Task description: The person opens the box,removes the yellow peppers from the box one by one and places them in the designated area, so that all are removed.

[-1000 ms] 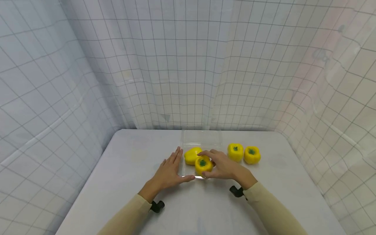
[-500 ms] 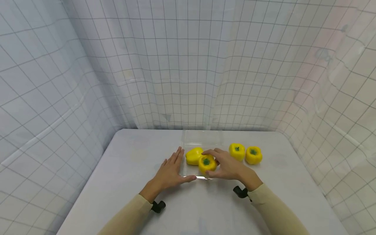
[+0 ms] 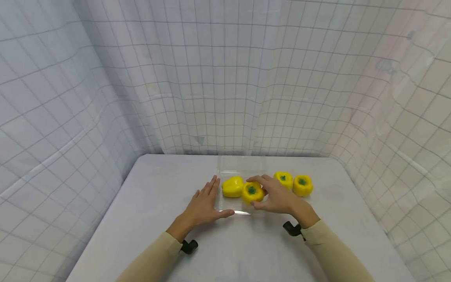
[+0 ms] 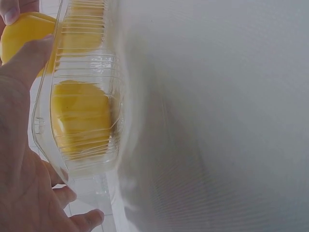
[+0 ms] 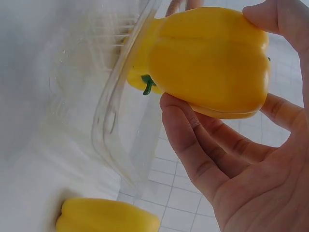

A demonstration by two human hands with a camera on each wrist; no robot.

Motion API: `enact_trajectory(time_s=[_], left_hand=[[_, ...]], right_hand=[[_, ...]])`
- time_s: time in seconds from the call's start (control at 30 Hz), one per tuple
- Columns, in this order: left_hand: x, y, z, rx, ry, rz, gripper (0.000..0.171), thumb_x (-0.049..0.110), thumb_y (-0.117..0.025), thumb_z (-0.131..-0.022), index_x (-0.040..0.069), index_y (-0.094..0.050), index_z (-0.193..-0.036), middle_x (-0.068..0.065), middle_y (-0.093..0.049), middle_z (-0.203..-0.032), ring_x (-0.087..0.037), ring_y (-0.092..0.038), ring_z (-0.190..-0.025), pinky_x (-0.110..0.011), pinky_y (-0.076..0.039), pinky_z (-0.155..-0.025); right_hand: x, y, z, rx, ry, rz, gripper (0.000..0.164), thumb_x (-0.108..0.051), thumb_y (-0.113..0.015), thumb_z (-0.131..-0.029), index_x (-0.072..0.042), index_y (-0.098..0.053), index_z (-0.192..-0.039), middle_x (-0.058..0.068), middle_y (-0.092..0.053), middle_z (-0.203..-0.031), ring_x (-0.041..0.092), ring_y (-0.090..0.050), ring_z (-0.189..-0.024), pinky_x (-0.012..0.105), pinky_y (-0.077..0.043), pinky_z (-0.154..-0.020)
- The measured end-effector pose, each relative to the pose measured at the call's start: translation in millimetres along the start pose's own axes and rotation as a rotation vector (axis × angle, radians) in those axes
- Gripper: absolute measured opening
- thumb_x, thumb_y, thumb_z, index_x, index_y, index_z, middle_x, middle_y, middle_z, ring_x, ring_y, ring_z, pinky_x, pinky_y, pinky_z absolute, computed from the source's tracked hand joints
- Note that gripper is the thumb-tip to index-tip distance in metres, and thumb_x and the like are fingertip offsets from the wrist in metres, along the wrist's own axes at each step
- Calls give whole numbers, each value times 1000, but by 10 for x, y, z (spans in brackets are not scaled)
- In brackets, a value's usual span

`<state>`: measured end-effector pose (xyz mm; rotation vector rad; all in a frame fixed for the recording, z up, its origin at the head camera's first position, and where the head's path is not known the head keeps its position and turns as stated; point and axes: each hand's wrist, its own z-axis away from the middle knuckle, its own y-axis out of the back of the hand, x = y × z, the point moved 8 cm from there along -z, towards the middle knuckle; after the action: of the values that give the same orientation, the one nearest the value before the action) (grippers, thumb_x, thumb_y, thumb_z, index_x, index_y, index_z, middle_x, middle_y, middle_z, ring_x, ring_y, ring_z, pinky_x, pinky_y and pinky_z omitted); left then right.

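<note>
1. Right hand point(image 3: 278, 197) of the person is clamped on a yellow pepper point(image 3: 252, 193); the thumb presses its near side and the fingers go round its far side.
2. This held pepper is at the right part of a clear plastic box point(image 3: 229, 205), with its green stem turned up. How deep it sits below the rim, one cannot tell.
3. Left hand point(image 3: 201, 208) has its fingers straight along the left side of the box, and its thumb is spread apart from them, near the front left corner.
4. The box stands on the white table point(image 3: 158, 188), near the middle of the far edge, and its open lid point(image 3: 243, 163) lies back toward that edge.
5. Inside the box, a second pepper point(image 3: 232, 187) lies on its side near the left wall, just beside the held one.
6. Right of the box, toward the far right corner of the table, a third pepper point(image 3: 283, 179) and a fourth pepper point(image 3: 302, 185) stand side by side, stems up.
7. Behind the far edge hangs a white cloth point(image 3: 211, 78) with dark grid lines.
</note>
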<state>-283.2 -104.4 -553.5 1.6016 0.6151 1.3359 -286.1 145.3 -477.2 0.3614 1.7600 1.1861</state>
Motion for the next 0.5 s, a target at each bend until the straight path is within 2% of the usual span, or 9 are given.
enact_trajectory(time_s=[0.23,0.5], left_hand=[[-7,-7,-8,0,2,5,138,91,-74,-91,16,-12,-190,-5,-7,-200,-43,-25,-182,-79,-25,-143],[-10,-2,-1,1,1,0,139,92,-73,-91,16,-12,-190,-4,-6,-200,-42,-25,-183,-77,-25,-143]], right_hand=[[22,96,65,31,-12,9,73,-39,-90,-99,-26,-62,-165,7,-71,-152,21,-72,-116,54,-69,-103],[56,170,154,67,-27,43,72,-39,-89,-99,-24,-63,-164,7,-72,-156,22,-72,-117,47,-66,-103]])
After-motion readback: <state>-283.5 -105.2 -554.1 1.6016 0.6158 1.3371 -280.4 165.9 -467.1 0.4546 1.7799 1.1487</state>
